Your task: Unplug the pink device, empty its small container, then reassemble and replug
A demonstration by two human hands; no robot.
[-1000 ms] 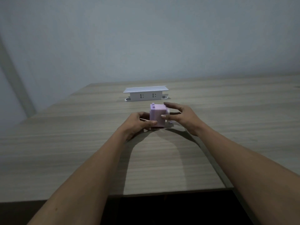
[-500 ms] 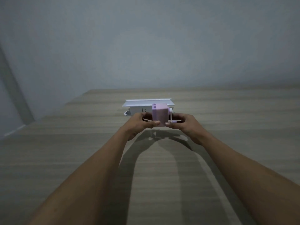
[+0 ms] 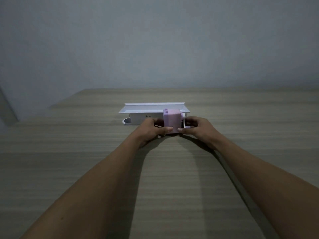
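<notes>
Wood-grain table [image 3: 86, 169] under grey wall [image 3: 155, 40]; both hands hold pink device [image 3: 172, 122].

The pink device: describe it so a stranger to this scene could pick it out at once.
On the wooden table, near its far edge, stands a white socket box with a raised lid. Right in front of its right half, the left hand and right hand hold the pink device: a small cube, the only coloured thing there.
</notes>
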